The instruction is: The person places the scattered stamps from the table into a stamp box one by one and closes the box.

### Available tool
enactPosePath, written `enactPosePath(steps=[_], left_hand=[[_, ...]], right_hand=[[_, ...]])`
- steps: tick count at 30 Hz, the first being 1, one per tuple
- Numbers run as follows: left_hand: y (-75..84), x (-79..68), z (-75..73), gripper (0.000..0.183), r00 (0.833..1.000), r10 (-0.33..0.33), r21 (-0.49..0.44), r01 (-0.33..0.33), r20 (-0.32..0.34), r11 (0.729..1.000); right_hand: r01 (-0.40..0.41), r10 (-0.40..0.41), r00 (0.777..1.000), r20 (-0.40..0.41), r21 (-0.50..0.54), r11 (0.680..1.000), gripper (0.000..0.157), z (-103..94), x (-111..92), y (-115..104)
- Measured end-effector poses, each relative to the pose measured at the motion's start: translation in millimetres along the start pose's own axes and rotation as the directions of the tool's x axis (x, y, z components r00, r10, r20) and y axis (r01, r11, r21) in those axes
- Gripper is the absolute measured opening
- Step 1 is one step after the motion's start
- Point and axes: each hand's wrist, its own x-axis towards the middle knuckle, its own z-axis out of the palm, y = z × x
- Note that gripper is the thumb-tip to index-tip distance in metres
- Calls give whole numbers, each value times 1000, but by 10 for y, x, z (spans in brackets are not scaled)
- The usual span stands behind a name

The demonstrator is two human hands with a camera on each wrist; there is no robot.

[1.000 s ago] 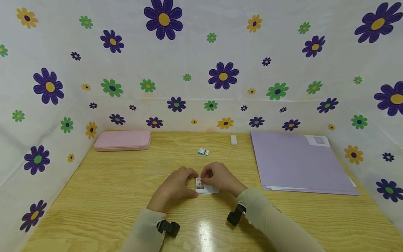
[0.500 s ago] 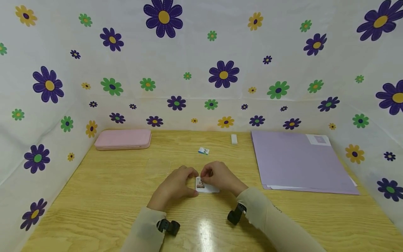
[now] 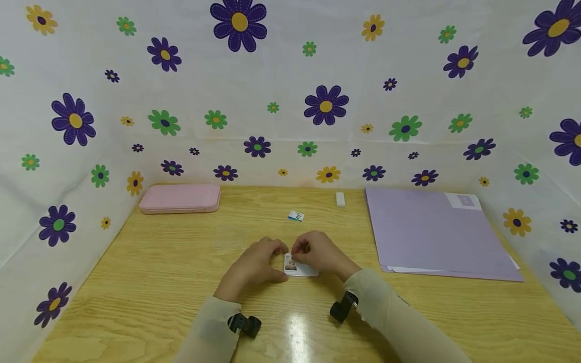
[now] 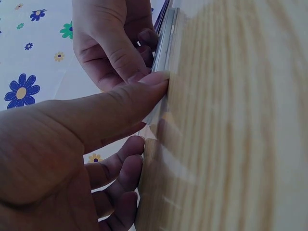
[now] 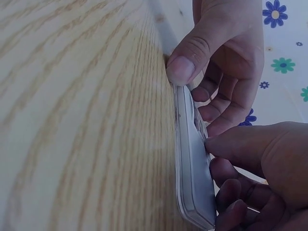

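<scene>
Between both hands on the wooden table lies a flat white rectangular case [image 3: 306, 271] with rounded corners and a clear rim [image 5: 179, 159]. A small picture [image 3: 290, 263] sits on its left part. My left hand [image 3: 256, 264] holds the case's left end, thumb at the near corner and index finger at the far one. With thumb and index finger together, my right hand [image 3: 320, 253] pinches at the picture's upper right edge. The right fingertips hide part of the picture, and the other right fingers are curled.
Behind the hands lie a small printed piece [image 3: 296, 216] and a white block [image 3: 340, 199]. A transparent sheet [image 3: 230, 238] lies left of them. A pink case [image 3: 180, 198] stands back left; a purple folder [image 3: 436, 232] with papers lies right. Flowered cloth [image 3: 272, 65] encloses the table.
The head view has shifted slightly, so everything appears a little higher and farther right. Both hands keep nearly the same place at the white case.
</scene>
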Motion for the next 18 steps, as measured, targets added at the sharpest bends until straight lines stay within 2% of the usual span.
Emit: enactPosePath(steps=[18], left_hand=[[18,0,3,52,1000,-9,-2,9,-4,1000]], right_hand=[[-17,17,1000,-3,17,1000,6,-8,13,33]])
